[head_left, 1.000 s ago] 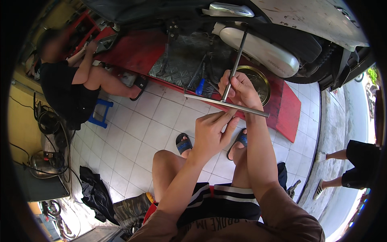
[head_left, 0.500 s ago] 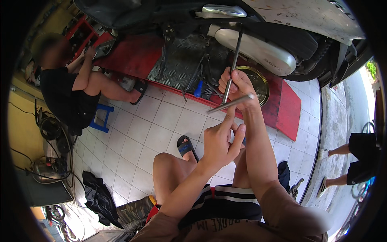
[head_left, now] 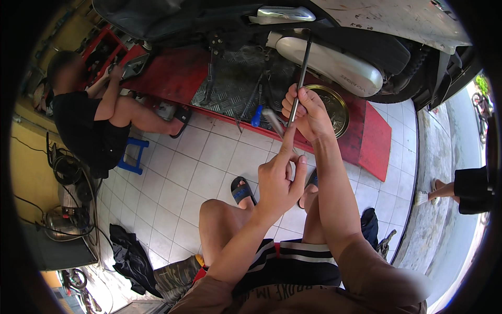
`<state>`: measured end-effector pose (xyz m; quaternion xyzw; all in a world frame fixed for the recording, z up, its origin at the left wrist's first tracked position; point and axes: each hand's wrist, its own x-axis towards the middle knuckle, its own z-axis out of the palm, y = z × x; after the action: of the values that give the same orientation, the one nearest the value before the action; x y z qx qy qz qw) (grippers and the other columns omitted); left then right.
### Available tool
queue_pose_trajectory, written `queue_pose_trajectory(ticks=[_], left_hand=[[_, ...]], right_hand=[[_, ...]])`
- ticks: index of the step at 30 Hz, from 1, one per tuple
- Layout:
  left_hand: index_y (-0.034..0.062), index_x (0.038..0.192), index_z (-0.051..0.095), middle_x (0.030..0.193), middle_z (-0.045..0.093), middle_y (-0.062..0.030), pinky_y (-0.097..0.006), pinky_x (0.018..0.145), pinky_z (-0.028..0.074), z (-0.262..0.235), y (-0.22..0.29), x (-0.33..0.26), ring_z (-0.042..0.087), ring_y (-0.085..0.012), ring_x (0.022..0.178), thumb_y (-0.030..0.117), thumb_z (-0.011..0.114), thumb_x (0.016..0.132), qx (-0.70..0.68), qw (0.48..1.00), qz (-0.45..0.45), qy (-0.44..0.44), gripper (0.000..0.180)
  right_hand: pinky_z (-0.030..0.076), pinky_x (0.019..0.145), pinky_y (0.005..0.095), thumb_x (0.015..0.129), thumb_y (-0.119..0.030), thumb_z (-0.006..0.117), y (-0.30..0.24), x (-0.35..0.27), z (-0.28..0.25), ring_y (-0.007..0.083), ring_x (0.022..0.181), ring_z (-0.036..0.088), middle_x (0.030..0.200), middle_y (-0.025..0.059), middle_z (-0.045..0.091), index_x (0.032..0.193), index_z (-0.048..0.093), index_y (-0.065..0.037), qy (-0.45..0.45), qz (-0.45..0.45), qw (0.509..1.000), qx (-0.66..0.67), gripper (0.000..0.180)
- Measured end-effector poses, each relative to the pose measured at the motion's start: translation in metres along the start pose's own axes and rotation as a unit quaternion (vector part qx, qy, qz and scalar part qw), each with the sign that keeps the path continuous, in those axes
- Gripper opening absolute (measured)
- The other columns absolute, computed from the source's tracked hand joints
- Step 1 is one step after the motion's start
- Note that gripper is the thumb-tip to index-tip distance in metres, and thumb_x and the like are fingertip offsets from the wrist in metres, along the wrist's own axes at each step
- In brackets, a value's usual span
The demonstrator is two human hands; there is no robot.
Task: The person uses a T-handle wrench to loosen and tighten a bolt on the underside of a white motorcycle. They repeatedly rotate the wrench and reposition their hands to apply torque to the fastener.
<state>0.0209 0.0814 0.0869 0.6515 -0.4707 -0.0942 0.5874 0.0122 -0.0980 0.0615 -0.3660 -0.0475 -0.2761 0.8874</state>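
Observation:
My right hand (head_left: 309,112) is closed around the shaft of a T-handle wrench (head_left: 304,68). The shaft slants up toward the silver side cover (head_left: 329,65) of a scooter; where its far tip sits is hard to make out. The wrench's crossbar is blurred by motion. My left hand (head_left: 282,180) is just below, index finger stretched to the handle end, thumb out and the other fingers curled, gripping nothing. Behind my right hand lies a round gold-coloured tray (head_left: 341,125). A screwdriver with a blue handle (head_left: 256,116) rests nearby on the lift.
The scooter stands over a red lift platform (head_left: 172,73) with a dark tread plate. At left, another person (head_left: 89,110) sits on a blue stool (head_left: 135,157). Black cloth (head_left: 130,259) lies on the tiled floor (head_left: 198,178). Someone's legs (head_left: 444,191) show outside at right.
The wrench's crossbar has swung round from pointing right to a blurred position at upper left of my fingertip. My left hand shifted slightly left. The person outside has stepped along.

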Motion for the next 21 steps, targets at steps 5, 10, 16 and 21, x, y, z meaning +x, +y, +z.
queue_pose_trajectory(ticks=[5, 10, 16, 21], left_hand=[[0.0, 0.129, 0.059, 0.055, 0.047, 0.0016, -0.022, 0.046, 0.033, -0.003, -0.02, 0.0, 0.04, -0.0033, 0.048, 0.009, 0.06, 0.094, 0.068, 0.992, -0.082, 0.068, 0.036], [0.0011, 0.104, 0.071, 0.053, 0.05, -0.0016, -0.024, 0.046, 0.035, 0.002, -0.032, -0.003, 0.044, -0.0054, 0.046, 0.02, 0.06, 0.098, 0.054, 0.992, -0.111, 0.023, 0.023], [-0.0002, 0.078, 0.062, 0.053, 0.051, -0.0027, -0.028, 0.047, 0.035, 0.001, -0.023, 0.003, 0.043, -0.0094, 0.047, 0.024, 0.056, 0.1, -0.042, 0.992, -0.121, 0.013, 0.033], [0.0002, 0.118, 0.066, 0.059, 0.052, -0.0019, -0.025, 0.049, 0.034, -0.013, -0.009, 0.01, 0.044, -0.0065, 0.052, 0.017, 0.053, 0.099, -0.034, 0.999, -0.017, -0.001, 0.028]], right_hand=[[0.027, 0.053, 0.0215, 0.1, -0.028, 0.055, -0.001, 0.001, 0.0, 0.004, 0.057, 0.03, 0.062, -0.0072, 0.035, 0.091, 0.053, -0.006, -0.003, -0.009, 1.0, 0.021, 0.023], [0.027, 0.053, 0.0232, 0.1, -0.029, 0.055, 0.0, 0.001, 0.009, 0.0048, 0.056, 0.029, 0.061, -0.007, 0.033, 0.09, 0.052, -0.007, 0.044, -0.015, 0.999, 0.002, 0.024], [0.028, 0.056, 0.0222, 0.087, -0.025, 0.073, -0.002, -0.009, 0.006, 0.006, 0.062, 0.038, 0.068, -0.0033, 0.042, 0.094, 0.054, -0.004, -0.065, 0.11, 0.988, -0.086, 0.029], [0.03, 0.056, 0.0225, 0.089, -0.027, 0.071, -0.001, -0.009, 0.002, 0.0067, 0.063, 0.04, 0.076, -0.0009, 0.048, 0.096, 0.056, -0.001, -0.031, 0.072, 0.989, -0.123, 0.031]])
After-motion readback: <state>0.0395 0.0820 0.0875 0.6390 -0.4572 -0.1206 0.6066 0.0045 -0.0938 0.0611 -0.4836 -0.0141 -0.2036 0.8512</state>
